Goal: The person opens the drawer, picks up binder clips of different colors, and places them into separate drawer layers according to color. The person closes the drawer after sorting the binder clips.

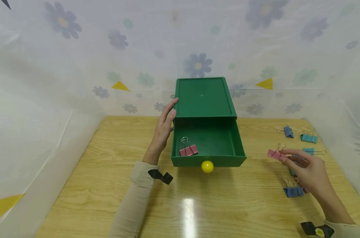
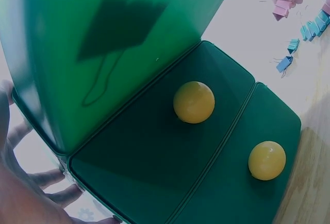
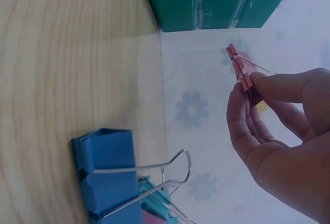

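Note:
A green drawer cabinet (image 1: 202, 97) stands mid-table, its top drawer (image 1: 209, 161) pulled out by a yellow knob (image 1: 207, 167). One pink binder clip (image 1: 188, 150) lies at the drawer's front left; its dark outline shows through the drawer bottom in the left wrist view. Against the cabinet's left side my left hand (image 1: 162, 132) rests, fingers extended. To the right of the drawer, my right hand (image 1: 312, 170) pinches another pink binder clip (image 3: 242, 69) between thumb and fingers, raised above the table. Below the open drawer, two closed drawers show yellow knobs (image 2: 194, 102).
Several blue and teal binder clips lie along the table's right side, among them a blue one (image 1: 293, 192) near my right hand and a teal one (image 1: 309, 138) farther back. A flower-patterned curtain (image 1: 156, 43) hangs behind the wooden table (image 1: 108, 185).

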